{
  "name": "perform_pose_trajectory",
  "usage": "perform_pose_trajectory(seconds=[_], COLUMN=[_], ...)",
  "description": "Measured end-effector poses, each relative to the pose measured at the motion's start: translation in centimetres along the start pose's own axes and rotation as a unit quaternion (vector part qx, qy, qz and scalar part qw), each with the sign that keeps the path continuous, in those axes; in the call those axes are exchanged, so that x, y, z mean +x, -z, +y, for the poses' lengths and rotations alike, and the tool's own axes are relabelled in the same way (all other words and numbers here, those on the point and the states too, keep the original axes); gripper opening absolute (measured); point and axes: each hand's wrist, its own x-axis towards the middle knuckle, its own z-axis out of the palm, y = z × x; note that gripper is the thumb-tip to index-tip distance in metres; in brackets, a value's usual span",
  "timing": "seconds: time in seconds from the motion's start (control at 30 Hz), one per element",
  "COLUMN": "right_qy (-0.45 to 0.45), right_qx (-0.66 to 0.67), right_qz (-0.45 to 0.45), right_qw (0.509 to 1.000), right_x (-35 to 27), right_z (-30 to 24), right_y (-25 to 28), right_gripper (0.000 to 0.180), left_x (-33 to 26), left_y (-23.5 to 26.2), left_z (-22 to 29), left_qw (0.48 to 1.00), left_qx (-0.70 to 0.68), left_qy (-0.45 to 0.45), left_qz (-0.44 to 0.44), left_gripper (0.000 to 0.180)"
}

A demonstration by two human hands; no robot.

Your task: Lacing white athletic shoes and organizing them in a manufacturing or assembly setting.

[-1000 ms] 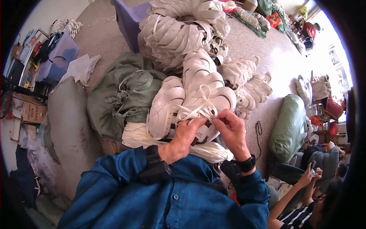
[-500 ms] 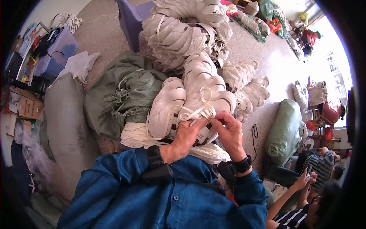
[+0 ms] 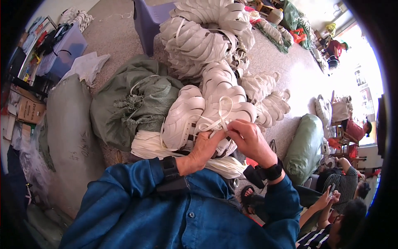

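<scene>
- Speckled pale floor (image 3: 118, 39) spreads through a cluttered workroom, with strong daylight at its right side; goods sit directly on it, probably because their bulk suits the ground better than a shelf.
- Long grey sack (image 3: 70, 143) lies at the left, and a rumpled green sack (image 3: 132, 97) sits between it and the uppers, its gathered mouth turned toward the work; both seem placed within easy reach.
- Nearby, at the lower right, a co-worker in a striped top (image 3: 317, 238) holds up a phone (image 3: 330, 191).
- Nested white shoe uppers form a thick coil (image 3: 199, 39) ahead of the person, beside a purple plastic chair (image 3: 151, 25); nesting presumably keeps them compact and in order.
- Stout green bundle (image 3: 304, 143) rests on the floor to the right, well apart from the hands.
- Directly before the person's blue shirt (image 3: 190, 218), the white upper (image 3: 238, 110) being handled lies at the near end of a nested row, toe pointing away, which leaves its eyelets facing the fingers. Another upper (image 3: 182, 116) lies just beside it on the left.
- Pale lace hanks (image 3: 147, 144) lie close by, partly under the uppers.
- Left hand (image 3: 202, 150) grips the upper's eyelet edge, apparently to steady it.
- Right hand (image 3: 250, 139) is closed in a thumb-and-forefinger pinch, seemingly on the lace; its exact hold is hidden.
- Thin cream lace (image 3: 221, 108) stands in a loop above the eyelets.
</scene>
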Motion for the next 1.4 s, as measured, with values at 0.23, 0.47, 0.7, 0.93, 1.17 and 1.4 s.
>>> perform_pose_trajectory(seconds=[0.23, 0.47, 0.7, 0.93, 1.17, 1.4], right_qy=[0.053, 0.016, 0.040, -0.104, -0.056, -0.184], right_qx=[-0.270, -0.069, -0.072, 0.069, 0.022, 0.073], right_qz=[-0.182, -0.048, 0.013, 0.120, 0.146, 0.084], right_qw=[0.944, 0.996, 0.996, 0.985, 0.987, 0.977], right_x=[2.2, 0.3, -2.1, -6.2, -5.1, -10.9], right_z=[-1.0, -0.2, -0.3, 0.8, 0.6, 3.9], right_y=[0.5, -0.4, -0.6, -3.6, -4.1, -1.6], right_gripper=[0.007, 0.004, 0.006, 0.011, 0.010, 0.005], left_x=[0.0, -0.1, -0.2, -0.6, 0.3, -0.5], left_y=[0.5, 1.0, 1.4, -0.2, 0.5, 2.4], left_z=[-0.1, 0.1, 0.2, 1.7, 2.2, 1.4], left_qw=[0.998, 1.000, 0.998, 0.992, 0.981, 0.983], left_qx=[0.055, 0.006, 0.030, -0.067, -0.063, -0.072], left_qy=[0.027, 0.014, 0.027, 0.105, 0.183, 0.153], left_qz=[-0.006, -0.022, -0.040, 0.001, -0.021, -0.069], left_gripper=[0.034, 0.033, 0.028, 0.027, 0.022, 0.033])
